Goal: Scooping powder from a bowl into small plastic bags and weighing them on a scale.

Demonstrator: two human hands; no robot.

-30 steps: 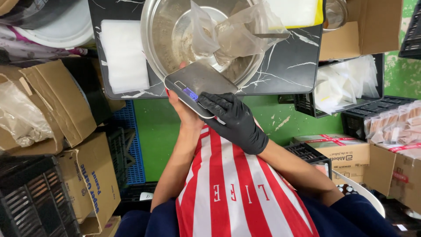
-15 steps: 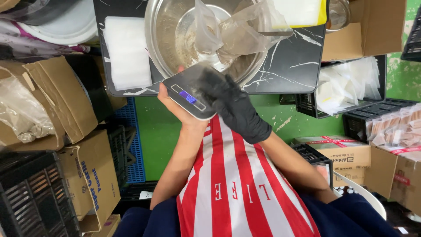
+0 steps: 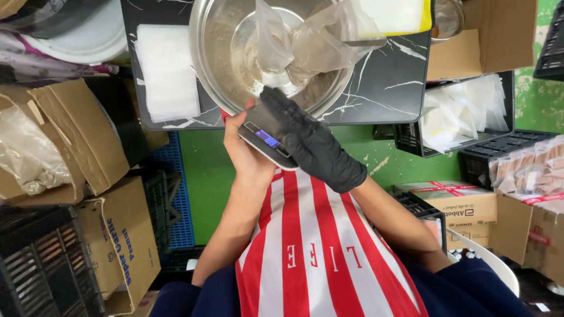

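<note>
1. The top of the bowl is running out of frame, and the clear bag is veiling what lies inside it; the powdery contents are hard to make out.
2. My gloved right hand is lying over the scale, hiding most of its platform; its fingers are stretching fairly flat toward the bowl's rim, gripping nothing I can see.
3. My bare left hand is cupping the scale from underneath, fingers curled around its edge, just below the dark bench.
</note>
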